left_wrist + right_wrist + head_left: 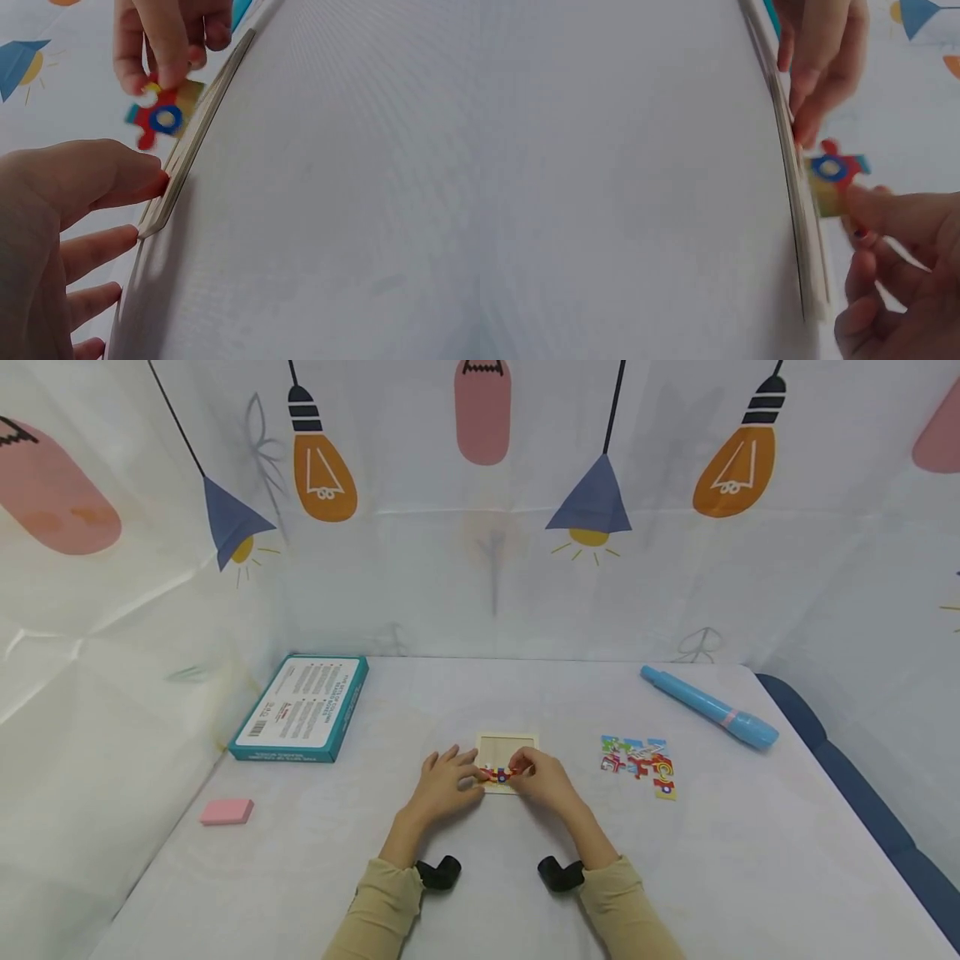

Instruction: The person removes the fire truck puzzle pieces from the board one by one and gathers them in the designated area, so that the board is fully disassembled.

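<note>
A small square wooden puzzle tray lies on the white table between both hands. My right hand pinches a colourful jigsaw piece, red with a blue ring, between thumb and fingers. The piece is tilted up over the tray's near side, its edge close to the rim. My left hand is at the tray's left side, fingers spread, with thumb and index fingertips touching the near left corner. Red shows under those left fingertips, mostly hidden by them.
Several jigsaw pieces lie clustered right of the tray. A light blue marker-shaped tube lies behind them. At the left are a teal-edged box and a pink eraser-like block. A printed white curtain stands behind the table.
</note>
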`<state>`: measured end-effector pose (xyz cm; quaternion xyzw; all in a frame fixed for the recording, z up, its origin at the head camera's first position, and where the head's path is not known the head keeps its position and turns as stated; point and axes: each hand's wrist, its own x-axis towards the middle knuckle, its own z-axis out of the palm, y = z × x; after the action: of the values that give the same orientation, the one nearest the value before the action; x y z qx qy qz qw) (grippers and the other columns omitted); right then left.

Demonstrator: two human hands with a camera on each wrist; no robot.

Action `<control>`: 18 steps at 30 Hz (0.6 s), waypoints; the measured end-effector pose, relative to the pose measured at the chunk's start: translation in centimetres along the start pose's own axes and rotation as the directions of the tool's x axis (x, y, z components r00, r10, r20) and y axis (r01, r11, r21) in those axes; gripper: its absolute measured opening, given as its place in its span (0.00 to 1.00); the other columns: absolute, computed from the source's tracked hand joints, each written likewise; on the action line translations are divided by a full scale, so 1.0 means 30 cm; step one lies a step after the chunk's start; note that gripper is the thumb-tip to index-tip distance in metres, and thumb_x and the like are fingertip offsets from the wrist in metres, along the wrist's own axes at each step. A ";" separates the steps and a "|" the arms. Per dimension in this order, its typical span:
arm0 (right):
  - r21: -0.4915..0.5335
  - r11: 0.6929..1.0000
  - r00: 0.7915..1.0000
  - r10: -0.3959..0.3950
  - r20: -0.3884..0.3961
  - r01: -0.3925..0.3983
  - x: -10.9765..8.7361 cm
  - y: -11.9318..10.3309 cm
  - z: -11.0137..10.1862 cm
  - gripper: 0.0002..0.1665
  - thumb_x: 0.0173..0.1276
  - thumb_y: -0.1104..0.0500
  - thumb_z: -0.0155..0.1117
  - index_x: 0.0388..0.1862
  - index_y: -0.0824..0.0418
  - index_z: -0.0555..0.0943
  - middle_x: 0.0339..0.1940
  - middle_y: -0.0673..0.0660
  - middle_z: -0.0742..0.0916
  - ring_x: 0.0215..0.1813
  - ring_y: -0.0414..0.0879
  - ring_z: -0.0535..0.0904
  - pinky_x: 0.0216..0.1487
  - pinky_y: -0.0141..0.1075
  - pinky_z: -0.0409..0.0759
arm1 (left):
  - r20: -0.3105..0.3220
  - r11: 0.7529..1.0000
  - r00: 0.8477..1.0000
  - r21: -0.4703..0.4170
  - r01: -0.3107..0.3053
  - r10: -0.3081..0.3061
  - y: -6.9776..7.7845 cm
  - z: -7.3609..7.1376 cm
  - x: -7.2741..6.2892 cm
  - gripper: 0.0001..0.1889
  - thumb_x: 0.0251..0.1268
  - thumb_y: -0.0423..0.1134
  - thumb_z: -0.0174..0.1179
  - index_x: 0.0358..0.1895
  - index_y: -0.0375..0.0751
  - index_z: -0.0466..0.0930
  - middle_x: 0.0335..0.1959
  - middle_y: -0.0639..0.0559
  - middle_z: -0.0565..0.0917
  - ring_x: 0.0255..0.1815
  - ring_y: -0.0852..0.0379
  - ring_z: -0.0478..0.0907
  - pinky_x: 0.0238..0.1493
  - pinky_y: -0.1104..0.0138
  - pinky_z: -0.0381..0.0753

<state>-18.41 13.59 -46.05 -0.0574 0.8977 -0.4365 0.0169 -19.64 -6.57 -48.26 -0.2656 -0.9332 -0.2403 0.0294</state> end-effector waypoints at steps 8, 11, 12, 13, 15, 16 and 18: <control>0.161 0.977 0.988 0.148 -0.042 -0.140 -0.023 0.081 -0.152 0.10 0.61 0.64 0.63 0.42 0.65 0.78 0.37 0.58 0.83 0.38 0.46 0.75 0.36 0.33 0.71 | 0.027 1.000 1.000 -0.008 0.007 -0.007 -0.006 -0.002 0.003 0.09 0.54 0.47 0.61 0.38 0.54 0.84 0.62 0.49 0.73 0.68 0.40 0.60 0.62 0.40 0.51; 0.140 0.974 0.981 0.188 -0.049 -0.180 -0.051 0.124 -0.224 0.12 0.64 0.63 0.60 0.45 0.66 0.77 0.41 0.60 0.82 0.42 0.49 0.76 0.37 0.33 0.72 | 0.021 1.000 1.000 0.007 -0.011 0.011 -0.006 -0.006 0.005 0.09 0.54 0.46 0.61 0.38 0.54 0.83 0.62 0.48 0.73 0.67 0.39 0.60 0.63 0.40 0.49; 0.127 0.973 0.978 0.201 -0.053 -0.193 -0.063 0.138 -0.247 0.13 0.64 0.63 0.59 0.46 0.66 0.76 0.41 0.60 0.82 0.43 0.49 0.76 0.37 0.34 0.73 | 0.017 1.000 1.000 0.024 -0.020 0.020 -0.005 -0.009 0.005 0.09 0.53 0.46 0.61 0.38 0.54 0.83 0.61 0.48 0.74 0.67 0.39 0.59 0.63 0.40 0.48; 0.114 0.972 0.975 0.213 -0.064 -0.205 -0.076 0.151 -0.267 0.13 0.64 0.62 0.59 0.47 0.67 0.76 0.41 0.61 0.82 0.43 0.49 0.76 0.37 0.33 0.73 | 0.015 0.999 0.999 0.044 -0.029 0.028 -0.004 -0.012 0.006 0.09 0.53 0.46 0.61 0.38 0.55 0.83 0.61 0.48 0.74 0.68 0.39 0.59 0.64 0.40 0.46; 0.095 0.969 0.969 0.235 -0.083 -0.227 -0.103 0.174 -0.305 0.15 0.64 0.63 0.59 0.47 0.69 0.76 0.41 0.62 0.82 0.42 0.50 0.76 0.35 0.33 0.74 | 0.015 0.992 0.999 0.111 -0.053 0.052 -0.003 -0.015 0.005 0.10 0.52 0.47 0.61 0.39 0.56 0.83 0.60 0.48 0.75 0.68 0.39 0.58 0.65 0.40 0.43; 0.084 0.968 0.965 0.246 -0.092 -0.238 -0.117 0.185 -0.322 0.15 0.64 0.63 0.59 0.48 0.70 0.76 0.41 0.63 0.82 0.41 0.49 0.76 0.34 0.33 0.74 | 0.019 0.986 0.998 0.153 -0.064 0.062 -0.001 -0.016 0.005 0.11 0.51 0.47 0.61 0.40 0.57 0.83 0.60 0.49 0.75 0.69 0.40 0.57 0.65 0.40 0.42; 0.055 0.960 0.954 0.278 -0.111 -0.274 -0.143 0.203 -0.351 0.16 0.63 0.63 0.59 0.48 0.72 0.75 0.40 0.64 0.82 0.40 0.49 0.75 0.32 0.32 0.74 | 0.029 0.969 0.997 0.233 -0.081 0.076 0.002 -0.018 0.003 0.12 0.51 0.49 0.60 0.41 0.59 0.83 0.60 0.50 0.75 0.70 0.41 0.55 0.66 0.40 0.41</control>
<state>-15.53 26.06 -44.40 0.0948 0.8876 -0.4500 0.0257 -19.73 -6.71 -47.75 -0.2994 -0.9440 -0.1246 0.0608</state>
